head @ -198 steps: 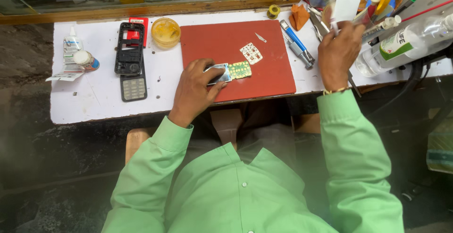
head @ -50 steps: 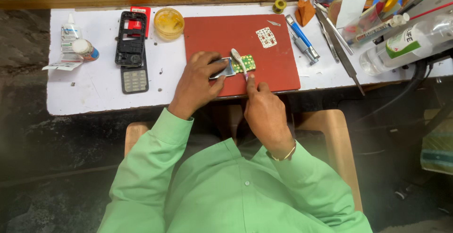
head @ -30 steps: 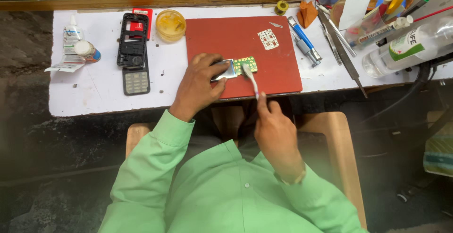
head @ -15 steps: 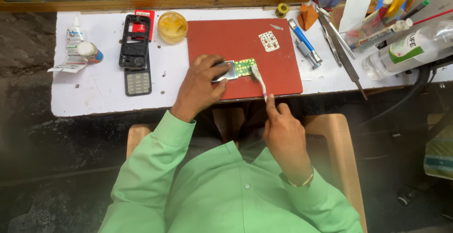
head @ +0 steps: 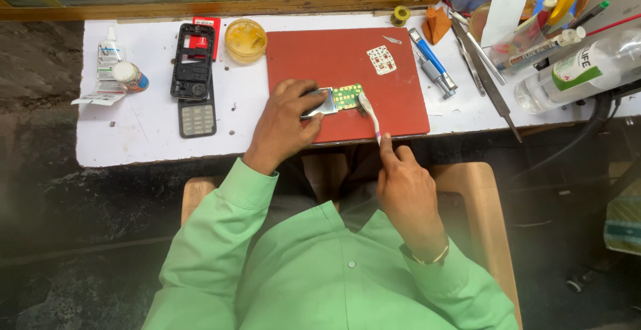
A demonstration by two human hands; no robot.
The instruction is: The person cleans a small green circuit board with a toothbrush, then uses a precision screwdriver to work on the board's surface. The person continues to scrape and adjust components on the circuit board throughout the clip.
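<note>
Green and gold-dotted, the small rectangular circuit board (head: 348, 96) lies on the red rectangular work mat (head: 334, 56), near the mat's front edge, its long axis running left to right. Its metal-shielded silver end (head: 322, 103) points toward the left hand (head: 286, 123), which pins it flat: fingers curled over the shield, thumb pressing from the near side. The bare green end sticks out to the right, and that is where the white slim-handled brush (head: 369, 117) meets it, bristle head touching the board's right edge. The right hand (head: 406, 190) holds the brush near its tail, fingers pinched narrow around the handle, and hangs off the table's front edge, well below the board. So the board lies up and to the left of the right fingers, the brush bridging the gap on a slant.

Further back on the mat sits a small white keypad sheet (head: 381, 59). Left of the mat, on the white tabletop (head: 147, 136), rest a black phone frame (head: 193, 63), a grey keypad (head: 197, 117) and a round yellow tub (head: 246, 39). Metal tweezers (head: 484, 79) lie to the right.
</note>
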